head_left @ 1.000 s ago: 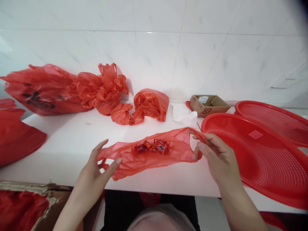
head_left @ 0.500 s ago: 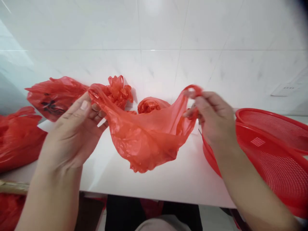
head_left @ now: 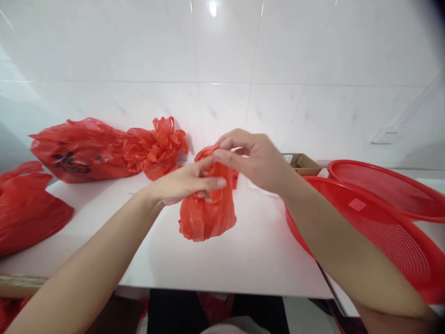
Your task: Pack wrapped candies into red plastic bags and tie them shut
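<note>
A red plastic bag point(head_left: 208, 213) hangs gathered between my hands over the white table point(head_left: 194, 269). My left hand point(head_left: 184, 183) is closed on the bag's upper left part, thumb pointing right. Close beside it, my right hand point(head_left: 248, 155) pinches the top of the bag, with thumb and forefinger meeting near the left fingers. Behind the bag another bundled red bag point(head_left: 207, 150) is mostly covered by my hands. What the held bag contains, if anything, does not show.
At the back left lie a red bag with black print point(head_left: 79, 153) and a knotted red bag point(head_left: 156, 148). Another red bag point(head_left: 28, 213) sits at the left edge. On the right stand two red mesh baskets point(head_left: 392, 232), with a small cardboard box point(head_left: 302, 162) behind.
My hands have come together from wide apart, drawing the spread bag's handles into one bunch. The bag now hangs narrower, and the cardboard box has come into view.
</note>
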The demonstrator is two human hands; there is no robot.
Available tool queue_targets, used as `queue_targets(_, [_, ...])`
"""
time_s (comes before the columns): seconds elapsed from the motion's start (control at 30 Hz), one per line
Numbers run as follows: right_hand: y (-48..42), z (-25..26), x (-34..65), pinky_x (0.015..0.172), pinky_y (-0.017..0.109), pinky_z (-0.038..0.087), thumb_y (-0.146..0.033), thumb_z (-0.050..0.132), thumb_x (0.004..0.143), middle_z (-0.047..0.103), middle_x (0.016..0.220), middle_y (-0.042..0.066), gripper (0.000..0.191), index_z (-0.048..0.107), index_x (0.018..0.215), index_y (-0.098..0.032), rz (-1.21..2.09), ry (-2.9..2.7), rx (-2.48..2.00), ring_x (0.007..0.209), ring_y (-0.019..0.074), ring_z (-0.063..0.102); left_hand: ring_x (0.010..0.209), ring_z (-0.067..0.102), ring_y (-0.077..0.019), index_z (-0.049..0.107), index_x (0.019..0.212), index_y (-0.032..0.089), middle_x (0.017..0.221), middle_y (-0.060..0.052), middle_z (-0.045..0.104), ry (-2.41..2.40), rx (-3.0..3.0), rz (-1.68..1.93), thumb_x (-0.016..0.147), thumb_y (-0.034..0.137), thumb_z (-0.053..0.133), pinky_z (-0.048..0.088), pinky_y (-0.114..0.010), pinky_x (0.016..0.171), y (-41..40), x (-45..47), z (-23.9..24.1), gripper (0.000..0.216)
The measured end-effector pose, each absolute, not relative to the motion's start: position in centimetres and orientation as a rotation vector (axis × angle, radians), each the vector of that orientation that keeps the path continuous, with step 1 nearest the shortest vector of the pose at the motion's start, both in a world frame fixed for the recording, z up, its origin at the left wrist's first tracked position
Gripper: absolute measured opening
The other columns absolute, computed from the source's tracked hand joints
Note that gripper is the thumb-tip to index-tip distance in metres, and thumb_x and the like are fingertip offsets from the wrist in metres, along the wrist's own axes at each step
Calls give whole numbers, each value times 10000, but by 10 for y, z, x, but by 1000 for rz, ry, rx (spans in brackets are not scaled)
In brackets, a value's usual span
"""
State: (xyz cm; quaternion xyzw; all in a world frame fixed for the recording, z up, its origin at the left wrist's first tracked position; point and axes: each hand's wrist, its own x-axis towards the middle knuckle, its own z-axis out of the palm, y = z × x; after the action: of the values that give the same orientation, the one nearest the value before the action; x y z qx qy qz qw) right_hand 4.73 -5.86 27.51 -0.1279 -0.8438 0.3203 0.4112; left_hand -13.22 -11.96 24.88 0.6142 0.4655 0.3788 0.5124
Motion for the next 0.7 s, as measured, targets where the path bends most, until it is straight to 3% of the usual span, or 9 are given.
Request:
queue_targets(0.07, [-59,272,36,864,306,472,-286,587,897,648,973,14,180,655,765,-184,827,-2229,-250,946,131,586,517,492,-96,690,888,203,588,44,494,1210,1552,757,754,314,742,503,-247,530,-114,-123,244,181])
queue_targets(0.13, [-54,262,32,901,318,466,-286,547,921,648,1015,14,164,664,847,-197,866,-2267,-230,977,132,586,442,376,-74,660,738,199,511,68,371,1233,1513,786,790,352,693,498,-256,512,-110,-118,238,165])
queue_targets(0.23, [-38,237,39,866,330,485,-314,580,896,642,1100,17,173,636,1034,-227,942,-2238,-313,965,146,601,404,221,-59,593,741,210,499,101,202,1186,1343,934,877,420,580,446,-238,471,-107,-119,226,251])
queue_targets(0.3, [-30,220,47,798,325,497,-298,604,867,654,1042,21,183,621,1030,-216,965,-2206,-432,880,144,611,403,187,-56,545,750,207,511,107,176,1193,1255,1018,906,458,533,363,-209,422,-104,-124,219,296])
queue_targets(0.37, [-29,208,55,736,310,494,-271,602,856,652,900,8,110,614,935,-195,968,-2139,-527,779,132,601,401,231,-58,538,771,200,496,101,230,1215,1225,1072,921,469,506,328,-202,416,-101,-130,211,310])
queue_targets(0.43, [-38,205,62,709,295,492,-262,590,863,633,815,-3,73,602,872,-190,1011,-2063,-529,741,124,592,434,365,-75,586,819,186,514,59,400,1193,1277,1079,929,463,487,387,-224,467,-100,-135,205,314])
queue_targets(0.53, [-56,209,70,738,290,503,-285,608,868,651,846,5,88,623,876,-199,1123,-2148,-370,781,128,609,601,554,-129,664,809,176,711,-34,631,1137,1458,972,900,453,527,495,-294,627,-102,-140,203,322])
queue_targets(0.7, [-52,193,58,860,299,483,-332,534,927,669,958,18,153,628,954,-215,1117,-2027,-339,919,135,621,834,648,-203,735,846,213,909,-50,727,1231,1779,806,815,334,626,526,-336,771,-111,-138,205,166])
